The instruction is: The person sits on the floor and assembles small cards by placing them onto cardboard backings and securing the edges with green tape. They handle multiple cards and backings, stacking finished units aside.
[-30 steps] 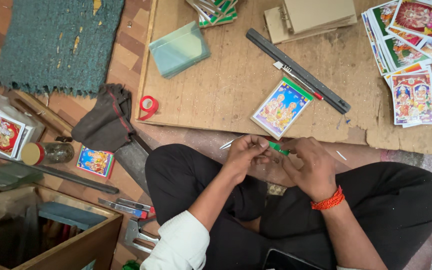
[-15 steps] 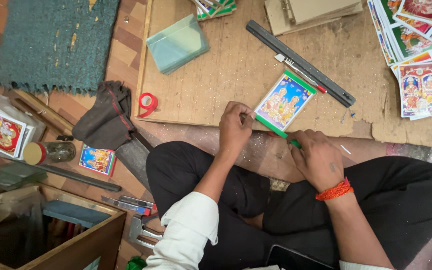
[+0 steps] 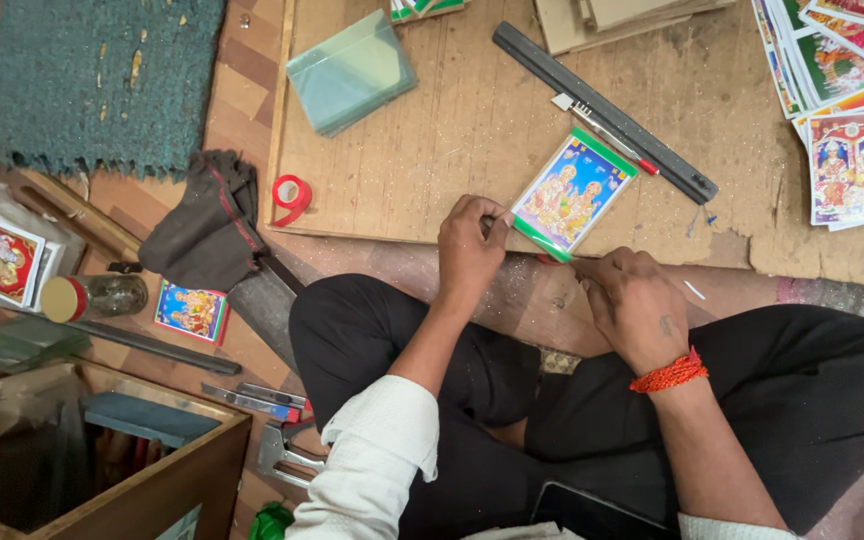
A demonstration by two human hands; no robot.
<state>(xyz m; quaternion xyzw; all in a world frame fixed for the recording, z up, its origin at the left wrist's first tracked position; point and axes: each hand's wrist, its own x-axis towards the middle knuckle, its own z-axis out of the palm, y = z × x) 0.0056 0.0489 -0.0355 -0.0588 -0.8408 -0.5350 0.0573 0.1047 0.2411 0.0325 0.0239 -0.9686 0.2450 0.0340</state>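
A small colourful picture card lies on the wooden board, edged in green along its near side. My left hand pinches the card's near-left edge with its fingertips. My right hand, with a red thread bracelet at the wrist, has its fingers closed at the card's near corner, on the green edge strip. I sit cross-legged in black trousers behind the board.
A long dark ruler and a pen lie beyond the card. A stack of glass sheets, a red tape roll, more prints, a dark cloth, a jar, a stapler and a wooden box surround me.
Both hands moved from my lap up to the card on the board. The green strip they held now runs along the card's near edge.
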